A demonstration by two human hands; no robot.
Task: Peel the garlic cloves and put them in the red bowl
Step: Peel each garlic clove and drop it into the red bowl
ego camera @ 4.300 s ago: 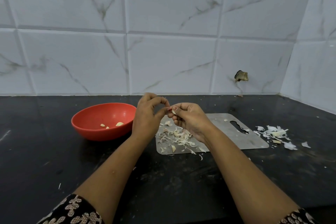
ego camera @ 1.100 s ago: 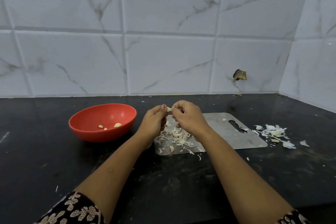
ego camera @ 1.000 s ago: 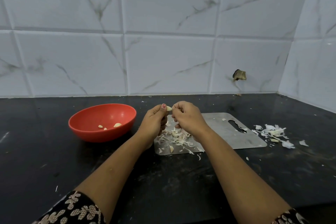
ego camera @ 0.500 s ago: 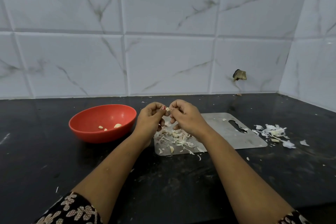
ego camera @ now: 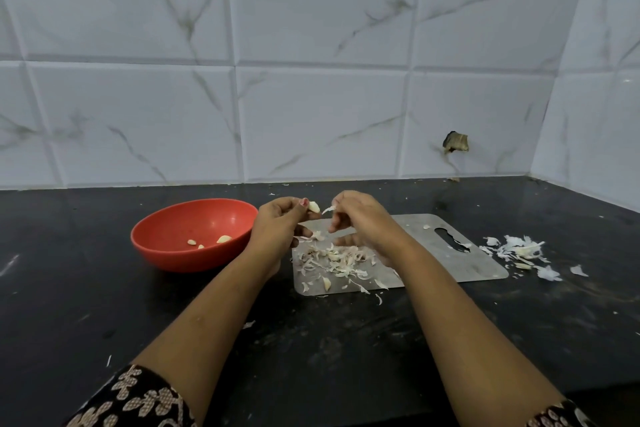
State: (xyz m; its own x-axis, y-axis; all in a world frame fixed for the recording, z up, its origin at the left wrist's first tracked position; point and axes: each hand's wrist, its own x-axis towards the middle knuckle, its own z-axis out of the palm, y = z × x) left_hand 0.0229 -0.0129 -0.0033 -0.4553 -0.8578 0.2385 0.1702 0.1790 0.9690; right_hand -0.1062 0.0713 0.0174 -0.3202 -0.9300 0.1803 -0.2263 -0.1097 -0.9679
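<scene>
My left hand (ego camera: 277, 227) pinches a pale garlic clove (ego camera: 314, 207) at its fingertips, held above the left end of the metal cutting board (ego camera: 443, 253). My right hand (ego camera: 360, 218) is just right of it, pinching a thin strip of garlic skin (ego camera: 328, 209) a small gap away from the clove. The red bowl (ego camera: 162, 246) stands left of my left hand and holds three peeled cloves (ego camera: 224, 238). A heap of garlic skins and cloves (ego camera: 334, 258) lies on the board under my hands.
A second pile of white garlic skins (ego camera: 519, 251) lies on the black counter (ego camera: 86, 305) right of the board. The tiled wall runs along the back and turns at the right corner. A hole (ego camera: 456, 141) shows in one tile.
My hands have drawn slightly apart: the right hand has pulled a strip of skin off the clove, which stays in the left hand's fingertips.
</scene>
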